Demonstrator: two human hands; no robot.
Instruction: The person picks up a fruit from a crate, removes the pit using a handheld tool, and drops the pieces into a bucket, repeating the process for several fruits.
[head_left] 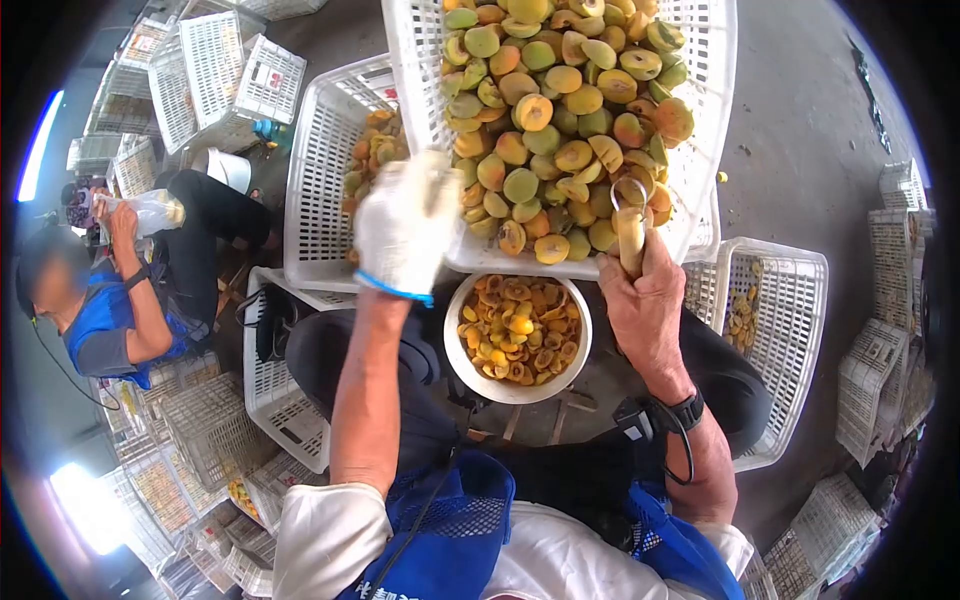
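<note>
My left hand (pixel 408 225), in a white glove with a blue cuff, is over the left edge of a white plastic crate (pixel 712 60). Motion smears its fingers, so I cannot make out their pose or any content. The crate is full of halved, peach-like fruit (pixel 560 130), green to orange. At the crate's near right corner my bare right hand (pixel 645 305) is closed around the wooden handle of a ring-bladed pitting tool (pixel 630 225), its metal loop pointing away from me over the fruit. Between my knees, a round white bowl (pixel 460 365) contains hollowed yellow-orange fruit pieces (pixel 520 325).
Another crate of fruit (pixel 320 190) stands at the left, behind the full one. White crates also flank my legs, one at left (pixel 265 400) and one at right (pixel 790 340). A seated co-worker (pixel 130 310) is on the far left, among stacked crates (pixel 210 410).
</note>
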